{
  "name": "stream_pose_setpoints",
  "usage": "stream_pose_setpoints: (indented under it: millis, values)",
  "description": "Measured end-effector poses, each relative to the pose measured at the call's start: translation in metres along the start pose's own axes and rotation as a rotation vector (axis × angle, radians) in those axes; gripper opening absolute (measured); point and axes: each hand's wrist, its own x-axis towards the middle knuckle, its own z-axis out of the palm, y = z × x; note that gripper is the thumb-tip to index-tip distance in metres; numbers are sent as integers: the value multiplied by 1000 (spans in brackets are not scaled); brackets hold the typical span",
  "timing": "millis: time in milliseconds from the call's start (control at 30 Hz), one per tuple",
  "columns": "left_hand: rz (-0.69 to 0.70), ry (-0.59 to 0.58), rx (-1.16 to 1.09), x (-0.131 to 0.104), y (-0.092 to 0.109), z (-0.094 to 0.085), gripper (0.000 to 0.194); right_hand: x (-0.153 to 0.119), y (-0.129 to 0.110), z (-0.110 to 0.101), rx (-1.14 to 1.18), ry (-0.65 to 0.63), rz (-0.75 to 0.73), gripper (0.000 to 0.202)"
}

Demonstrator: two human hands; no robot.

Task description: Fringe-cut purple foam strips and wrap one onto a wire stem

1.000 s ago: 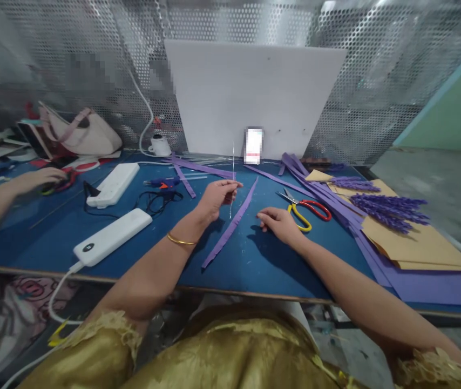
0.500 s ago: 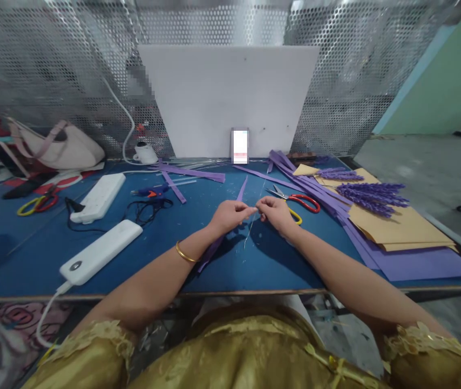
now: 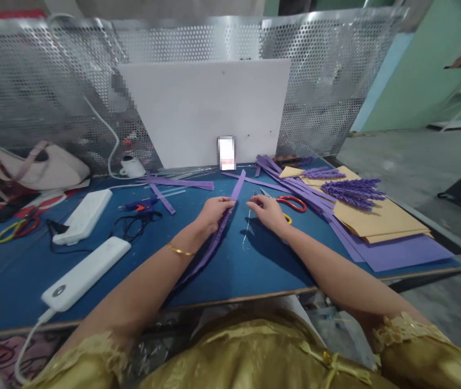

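My left hand (image 3: 213, 212) is closed on a long purple strip (image 3: 237, 186), which runs from above my fingers down along my forearm toward the table's front edge. To its right, my right hand (image 3: 268, 212) pinches a thin clear thread or wire (image 3: 248, 229) that hangs down over the blue table. A gap separates the two hands. Scissors with red and yellow handles (image 3: 292, 203) lie just behind my right hand, partly hidden by it.
Purple strips (image 3: 309, 195), tan sheets (image 3: 380, 219) and purple flower sprigs (image 3: 354, 193) lie on the right. On the left are a white power bank (image 3: 87, 274), a white power strip (image 3: 88, 216), a glue gun (image 3: 139, 205) and other scissors (image 3: 18, 228). A phone (image 3: 226, 153) stands at the back.
My hands, which were together at the fingertips, have moved apart. The purple strip now rises in my left hand, with more of it showing. The whole view has shifted.
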Motion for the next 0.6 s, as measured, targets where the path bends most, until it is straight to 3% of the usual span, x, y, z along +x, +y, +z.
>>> stream_pose_setpoints:
  millis: [100,200,333,467,600]
  values:
    - [0,-78,-149,-28,-2,2,21,1,-6,-2,137,-36,12,29]
    - [-21,-139,-243,-45,-9,3,22,-1,-9,-7,237,-66,17,29]
    - [-32,-180,-291,-44,-17,3,31,-9,-9,-7,281,-99,3,21]
    - [5,-129,-325,-37,-23,4,40,-18,-8,8,240,-128,-10,24]
    - [14,-69,-327,-37,-28,7,35,-24,-6,18,129,-119,-75,24]
